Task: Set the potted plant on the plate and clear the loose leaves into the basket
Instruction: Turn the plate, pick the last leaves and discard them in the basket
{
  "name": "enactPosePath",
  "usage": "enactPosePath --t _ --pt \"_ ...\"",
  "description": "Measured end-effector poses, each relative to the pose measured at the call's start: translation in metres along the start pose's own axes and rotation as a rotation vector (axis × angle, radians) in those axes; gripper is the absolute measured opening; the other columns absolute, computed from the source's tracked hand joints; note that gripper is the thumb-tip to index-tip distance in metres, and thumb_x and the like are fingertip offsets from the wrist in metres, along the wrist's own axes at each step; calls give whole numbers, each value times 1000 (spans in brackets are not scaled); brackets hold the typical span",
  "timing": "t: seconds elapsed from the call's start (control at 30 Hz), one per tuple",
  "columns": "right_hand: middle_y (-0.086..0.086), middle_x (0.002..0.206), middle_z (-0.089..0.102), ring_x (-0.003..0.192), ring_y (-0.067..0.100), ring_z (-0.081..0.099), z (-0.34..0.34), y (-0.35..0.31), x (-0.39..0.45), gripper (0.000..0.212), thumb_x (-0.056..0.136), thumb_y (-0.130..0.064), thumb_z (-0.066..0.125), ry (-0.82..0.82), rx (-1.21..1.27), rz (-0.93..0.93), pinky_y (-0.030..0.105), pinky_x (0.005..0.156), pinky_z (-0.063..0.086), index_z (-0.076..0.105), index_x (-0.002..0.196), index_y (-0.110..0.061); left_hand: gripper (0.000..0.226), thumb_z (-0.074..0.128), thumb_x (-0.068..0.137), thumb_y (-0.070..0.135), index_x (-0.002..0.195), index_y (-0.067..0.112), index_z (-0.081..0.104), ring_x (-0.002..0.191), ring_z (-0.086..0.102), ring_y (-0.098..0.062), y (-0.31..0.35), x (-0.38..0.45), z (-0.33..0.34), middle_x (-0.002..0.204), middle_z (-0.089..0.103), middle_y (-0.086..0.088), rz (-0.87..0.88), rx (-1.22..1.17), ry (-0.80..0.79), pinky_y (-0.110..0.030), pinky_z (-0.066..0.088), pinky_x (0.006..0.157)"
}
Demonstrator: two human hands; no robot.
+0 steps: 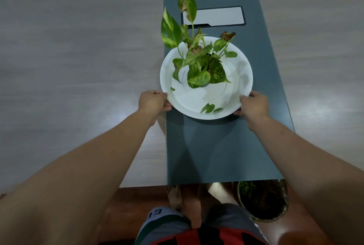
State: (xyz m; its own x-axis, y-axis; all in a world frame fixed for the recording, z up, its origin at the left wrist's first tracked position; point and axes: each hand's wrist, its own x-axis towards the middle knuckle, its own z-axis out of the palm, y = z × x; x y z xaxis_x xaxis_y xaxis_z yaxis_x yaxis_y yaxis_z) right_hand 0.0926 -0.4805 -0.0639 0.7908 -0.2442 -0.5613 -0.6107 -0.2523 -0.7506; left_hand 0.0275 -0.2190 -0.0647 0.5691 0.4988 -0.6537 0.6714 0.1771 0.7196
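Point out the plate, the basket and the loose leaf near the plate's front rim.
plate (244, 79), head view, bare right side
basket (283, 213), head view, woven rim
loose leaf (207, 108), head view, its middle

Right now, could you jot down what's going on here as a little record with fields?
plant: potted plant stands on the white plate
plate: on the dark table strip
left hand: grip on the plate's left rim
right hand: grip on the plate's right rim
loose leaves: lying on the plate's near edge
basket: on the floor below the table's near end, some greenery inside
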Motion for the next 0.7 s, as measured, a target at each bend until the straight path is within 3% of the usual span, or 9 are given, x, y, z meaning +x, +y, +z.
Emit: enactPosePath --t 0.13,0.2,0.27,0.33,0.4,0.47,0.57,0.7 --pt "10 90 71 85 33 71 -8 -15 25 13 86 -13 55 80 -91 -53 47 72 62 68 84 -14 17 68 89 11 96 -3 63 65 69 -26 -10 -18 4 81 68 -18 -49 -7 -148 -34 63 63" --pt "10 94 72 88 33 69 -12 -22 29 12 86 -14 56 111 -179 -80 44 80 60 64 77 -16 24 70 87 15 99 -5 64 64 70 -25 -12 -26 6 81 69 -16 -82 32 -192 -34 63 61" --pt "9 102 70 93 30 64 -14 -23 28 18 84 -13 55 143 -311 -145 33 82 54 67 96 -9 28 71 86 23 95 -3 68 58 69 -23 -7 -30 8 77 72 -13 -104 152 -214 -31 60 56" --pt "13 115 61 106 30 56 -12 -21 19 35 85 -12 55 186 -535 -338 33 89 45 62 118 -4 32 66 86 32 84 1 72 50 64 -21 4 -30 7 69 72 -11 -78 328 -166 -26 54 51" --pt "16 122 53 115 34 47 -8 -16 4 42 86 -15 56 172 -764 -601 37 99 40 57 126 -6 35 61 83 34 75 2 73 46 60 -19 14 -24 7 64 71 -10 86 515 -10 -22 47 48" --pt "15 118 55 113 35 47 1 -12 -7 40 86 -21 57 99 -927 -737 41 96 40 59 123 -6 35 58 81 37 76 6 74 58 62 -19 22 -19 11 72 72 -7 340 745 148 -22 44 54" --pt "14 110 59 107 35 53 20 -13 -17 38 86 -33 55 -24 -1171 -679 39 89 39 60 110 -5 31 61 82 42 94 18 76 93 64 -27 28 -10 20 100 71 -4 572 1021 172 -31 47 78" --pt "12 112 57 106 34 54 36 -10 -17 42 85 -37 55 -71 -1376 -615 39 92 38 54 116 -8 35 62 82 46 102 19 72 105 52 -32 27 -3 37 104 64 -6 745 1527 146 -39 38 86"
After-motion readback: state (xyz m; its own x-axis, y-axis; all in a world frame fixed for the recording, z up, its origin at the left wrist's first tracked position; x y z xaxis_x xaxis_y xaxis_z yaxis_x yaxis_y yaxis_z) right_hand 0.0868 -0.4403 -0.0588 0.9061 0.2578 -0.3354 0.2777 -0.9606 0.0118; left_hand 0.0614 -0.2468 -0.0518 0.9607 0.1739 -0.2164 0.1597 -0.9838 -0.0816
